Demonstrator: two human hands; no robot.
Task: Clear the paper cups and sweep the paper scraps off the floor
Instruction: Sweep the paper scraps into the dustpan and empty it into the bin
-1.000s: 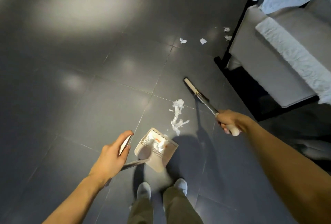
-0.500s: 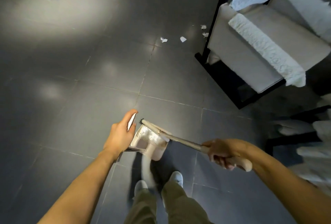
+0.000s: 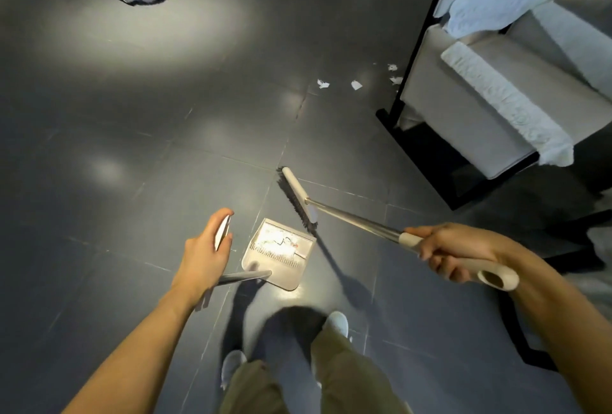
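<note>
White scraps near grey armchair | broom beside dustpan

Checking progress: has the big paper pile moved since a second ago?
Yes. The paper pile left the floor seam, coming nearer, into the dustpan.

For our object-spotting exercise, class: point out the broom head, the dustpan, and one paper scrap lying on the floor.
broom head [image 3: 300, 194], head view, on its pale back.
dustpan [image 3: 281, 272], head view, on its bare rear wall.
paper scrap [image 3: 356, 85], head view, on its middle.
</note>
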